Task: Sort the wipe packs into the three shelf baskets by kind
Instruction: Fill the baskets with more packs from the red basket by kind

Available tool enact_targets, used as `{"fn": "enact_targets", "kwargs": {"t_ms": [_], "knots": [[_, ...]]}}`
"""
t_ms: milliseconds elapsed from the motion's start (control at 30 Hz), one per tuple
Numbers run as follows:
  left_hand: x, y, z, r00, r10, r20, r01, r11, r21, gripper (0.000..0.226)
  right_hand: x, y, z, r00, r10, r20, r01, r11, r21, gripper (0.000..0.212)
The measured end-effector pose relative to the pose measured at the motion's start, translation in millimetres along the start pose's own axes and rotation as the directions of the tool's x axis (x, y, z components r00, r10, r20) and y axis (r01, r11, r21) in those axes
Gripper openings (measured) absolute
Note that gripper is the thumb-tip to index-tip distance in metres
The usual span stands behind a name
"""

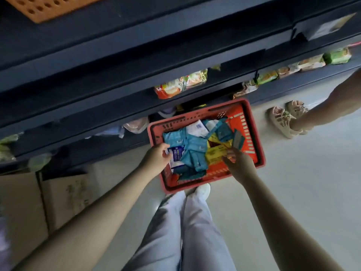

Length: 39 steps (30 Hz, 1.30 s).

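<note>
Bending over the red basket on the floor, both arms down among the wipe packs: blue, white and yellow, heaped loose inside. Left hand curled round the edge of a white pack at the heap's left side, gripping it. Right hand down at the yellow packs, touching them with the fingertips; pinching or merely resting, impossible to tell. Probably light, squashy, slick film wrappers, apt to slide and sag. Best taken across the short sides, not by a corner. Up on the shelf, an orange basket.
</note>
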<state>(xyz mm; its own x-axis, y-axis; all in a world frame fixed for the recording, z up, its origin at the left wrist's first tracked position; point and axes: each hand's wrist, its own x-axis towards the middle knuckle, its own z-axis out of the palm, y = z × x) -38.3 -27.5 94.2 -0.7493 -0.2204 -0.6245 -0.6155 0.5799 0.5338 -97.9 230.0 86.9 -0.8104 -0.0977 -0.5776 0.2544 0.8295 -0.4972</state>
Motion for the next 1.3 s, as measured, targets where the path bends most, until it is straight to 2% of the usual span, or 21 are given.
{"fn": "enact_targets", "kwargs": {"t_ms": [267, 367, 467, 600, 733, 833, 933, 1033, 1100, 1167, 1233, 1300], "knots": [[78, -52, 82, 0.980, -0.191, 0.050, 0.196, 0.973, -0.123, 0.047, 89, 46, 64, 0.999, 0.004, 0.039, -0.006, 0.998, 0.059, 0.031], [102, -71, 112, 0.964, -0.265, 0.029, 0.264, 0.931, -0.252, 0.016, 126, 49, 85, 0.999, -0.024, 0.047, 0.019, 0.994, 0.111, 0.032], [120, -85, 129, 0.944, -0.328, 0.040, 0.317, 0.865, -0.389, 0.010, 159, 43, 100, 0.998, 0.004, 0.070, -0.017, 0.982, 0.191, 0.037], [136, -94, 138, 0.907, -0.411, 0.090, 0.395, 0.758, -0.518, 0.044, 191, 28, 114, 0.996, -0.058, 0.068, 0.041, 0.974, 0.224, 0.047], [145, -100, 143, 0.889, -0.441, 0.124, 0.428, 0.703, -0.568, 0.047, 206, 28, 123, 0.996, -0.086, -0.003, 0.085, 0.982, 0.166, 0.051], [148, -99, 142, 0.872, -0.467, 0.147, 0.457, 0.668, -0.587, 0.056, 210, 30, 128, 0.997, -0.079, 0.010, 0.076, 0.983, 0.164, 0.050], [151, -96, 140, 0.852, -0.498, 0.159, 0.479, 0.624, -0.617, 0.043, 211, 31, 131, 0.995, -0.090, 0.031, 0.083, 0.981, 0.177, 0.047], [152, -95, 139, 0.865, -0.478, 0.151, 0.461, 0.640, -0.614, 0.032, 211, 32, 131, 0.995, -0.097, 0.023, 0.091, 0.980, 0.177, 0.041], [150, -92, 138, 0.869, -0.469, 0.156, 0.457, 0.643, -0.615, 0.033, 210, 34, 133, 0.992, -0.121, 0.035, 0.110, 0.969, 0.221, 0.036], [148, -93, 139, 0.870, -0.461, 0.172, 0.462, 0.642, -0.612, 0.042, 206, 35, 134, 0.990, -0.100, 0.102, 0.063, 0.947, 0.314, 0.034], [147, -92, 140, 0.875, -0.443, 0.193, 0.456, 0.626, -0.632, 0.033, 200, 33, 135, 0.978, -0.056, 0.200, -0.029, 0.918, 0.396, 0.031], [147, -94, 143, 0.851, -0.461, 0.250, 0.493, 0.542, -0.680, 0.026, 195, 30, 138, 0.963, -0.007, 0.271, -0.144, 0.834, 0.532, 0.033]]}}
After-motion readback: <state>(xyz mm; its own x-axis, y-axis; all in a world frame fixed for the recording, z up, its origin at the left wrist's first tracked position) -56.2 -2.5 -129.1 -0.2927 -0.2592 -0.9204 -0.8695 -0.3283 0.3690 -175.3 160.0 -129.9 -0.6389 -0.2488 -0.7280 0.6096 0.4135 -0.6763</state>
